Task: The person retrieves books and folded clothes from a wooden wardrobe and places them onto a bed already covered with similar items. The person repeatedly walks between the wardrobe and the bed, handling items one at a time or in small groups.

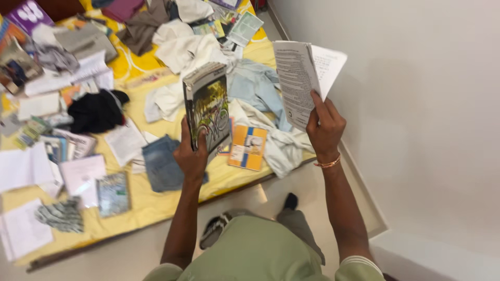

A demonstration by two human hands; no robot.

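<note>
Head camera looks steeply down, close over a cluttered bed (pixel 156 208).

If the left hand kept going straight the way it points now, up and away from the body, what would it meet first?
Probably the pale blue garment and white clothes heaped on the yellow bedsheet. The left hand holds a book with a bicycle cover upright above them, so depth is uncertain.

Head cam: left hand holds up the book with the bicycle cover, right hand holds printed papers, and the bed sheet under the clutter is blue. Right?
Not quite. The bed sheet is yellow, not blue, as the head view shows. The rest stands: the left hand holds up the book with the bicycle cover, and the right hand holds printed papers.
</note>
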